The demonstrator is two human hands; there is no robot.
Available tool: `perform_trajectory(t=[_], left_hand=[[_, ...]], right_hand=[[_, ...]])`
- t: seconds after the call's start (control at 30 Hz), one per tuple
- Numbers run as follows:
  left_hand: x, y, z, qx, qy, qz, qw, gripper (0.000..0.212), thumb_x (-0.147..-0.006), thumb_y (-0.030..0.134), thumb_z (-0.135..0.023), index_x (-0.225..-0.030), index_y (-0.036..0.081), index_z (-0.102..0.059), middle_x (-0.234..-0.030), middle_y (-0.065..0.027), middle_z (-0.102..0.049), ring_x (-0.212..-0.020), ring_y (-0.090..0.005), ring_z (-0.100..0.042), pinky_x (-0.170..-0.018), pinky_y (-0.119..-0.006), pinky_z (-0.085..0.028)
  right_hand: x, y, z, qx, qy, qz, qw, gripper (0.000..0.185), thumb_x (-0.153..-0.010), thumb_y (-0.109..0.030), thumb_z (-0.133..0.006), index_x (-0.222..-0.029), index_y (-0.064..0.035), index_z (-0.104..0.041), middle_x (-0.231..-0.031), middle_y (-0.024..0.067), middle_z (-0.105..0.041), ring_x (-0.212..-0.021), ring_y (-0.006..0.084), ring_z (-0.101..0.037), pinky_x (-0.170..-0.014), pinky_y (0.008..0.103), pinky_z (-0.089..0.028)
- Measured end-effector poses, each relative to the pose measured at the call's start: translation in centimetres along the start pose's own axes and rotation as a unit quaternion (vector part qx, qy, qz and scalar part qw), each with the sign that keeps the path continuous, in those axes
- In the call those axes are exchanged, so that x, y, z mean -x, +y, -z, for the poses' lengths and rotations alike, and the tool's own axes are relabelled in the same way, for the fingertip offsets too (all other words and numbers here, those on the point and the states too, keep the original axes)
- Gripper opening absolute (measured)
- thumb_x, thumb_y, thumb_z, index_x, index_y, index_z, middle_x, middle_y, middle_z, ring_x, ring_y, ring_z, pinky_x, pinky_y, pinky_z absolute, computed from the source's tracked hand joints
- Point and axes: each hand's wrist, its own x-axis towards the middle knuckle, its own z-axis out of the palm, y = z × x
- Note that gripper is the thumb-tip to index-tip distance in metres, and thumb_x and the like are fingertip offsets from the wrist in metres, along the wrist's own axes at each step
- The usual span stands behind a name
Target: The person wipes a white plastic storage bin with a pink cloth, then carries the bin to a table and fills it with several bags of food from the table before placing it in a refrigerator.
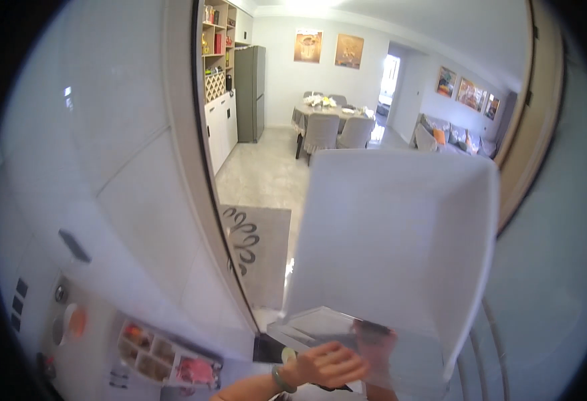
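A large white plastic bin (373, 230) with a clear see-through part at its lower end is raised before me, its hollow inside facing my view. My right hand (375, 343) shows blurred through the clear plastic and seems to hold the bin from its lower end; its exact grip is hard to make out. My left hand (329, 365), with a green bangle (283, 379) at the wrist, is stretched out beside the clear part, its fingers extended and nothing visible in them. Whether it touches the plastic is unclear.
At lower left, a compartment box (148, 353) and a pink item (195, 370) stand by the tiled wall (133, 210). Through the doorway are a patterned rug (258, 250), a refrigerator (251, 95), a dining table (301, 114) with chairs (322, 131), and a sofa (454, 135).
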Motion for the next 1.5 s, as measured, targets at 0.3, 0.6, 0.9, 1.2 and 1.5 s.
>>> perform_trajectory(t=[0.3,0.6,0.9,1.2,1.5], left_hand=[[-6.3,-20.2,-11.9,0.014,-0.002,-0.123,0.992,0.022,-0.084,0.026,-0.057,-0.104,0.018,-0.058,-0.104,-0.0018,-0.057,-0.098,-0.0179,-0.059,-0.093,-0.038,-0.046],[-9.0,-40.6,-24.3,0.069,0.019,-0.178,0.981,0.028,-0.093,0.037,-0.044,-0.109,0.019,-0.059,-0.119,-0.0028,-0.056,-0.112,-0.0176,-0.053,-0.106,-0.046,-0.035],[-12.5,-63.5,-34.6,-0.022,0.085,-0.187,0.978,0.028,-0.093,0.036,-0.044,-0.103,0.016,-0.061,-0.104,-0.0011,-0.06,-0.099,-0.0174,-0.057,-0.092,-0.048,-0.044],[-8.9,-88.7,-41.4,-0.034,0.051,-0.199,0.978,0.026,-0.091,0.027,-0.047,-0.106,0.011,-0.06,-0.104,-0.0052,-0.059,-0.101,-0.021,-0.057,-0.089,-0.046,-0.045],[-7.4,-114.3,-45.3,0.074,-0.005,-0.175,0.982,0.031,-0.088,0.026,-0.049,-0.111,0.008,-0.058,-0.109,-0.008,-0.059,-0.105,-0.0258,-0.057,-0.094,-0.046,-0.043]], right_hand=[[-22.5,-4.3,-10.4,-0.093,0.081,0.12,0.985,0.033,-0.088,-0.028,-0.058,-0.112,-0.0042,-0.061,-0.112,0.0087,-0.064,-0.104,0.0256,-0.059,-0.089,0.0437,-0.051],[-47.1,-7.0,-14.9,0.566,0.327,0.449,0.609,0.049,-0.074,-0.03,-0.076,-0.108,0.0022,-0.062,-0.11,0.0122,-0.066,-0.096,0.0243,-0.065,-0.086,0.0352,-0.053],[-74.5,-6.3,-19.6,0.174,0.151,0.396,0.889,0.055,-0.072,-0.033,-0.074,-0.112,0.0014,-0.057,-0.112,0.0114,-0.063,-0.098,0.0247,-0.061,-0.087,0.035,-0.049],[-101.8,5.7,-26.1,0.201,0.105,0.294,0.928,0.055,-0.079,-0.034,-0.065,-0.12,0.0009,-0.051,-0.121,0.0116,-0.056,-0.107,0.0246,-0.054,-0.094,0.0361,-0.042],[-123.7,15.9,-33.8,0.219,0.118,0.254,0.935,0.056,-0.086,-0.036,-0.056,-0.128,0.0004,-0.045,-0.129,0.0118,-0.049,-0.116,0.0245,-0.047,-0.101,0.0372,-0.036]])
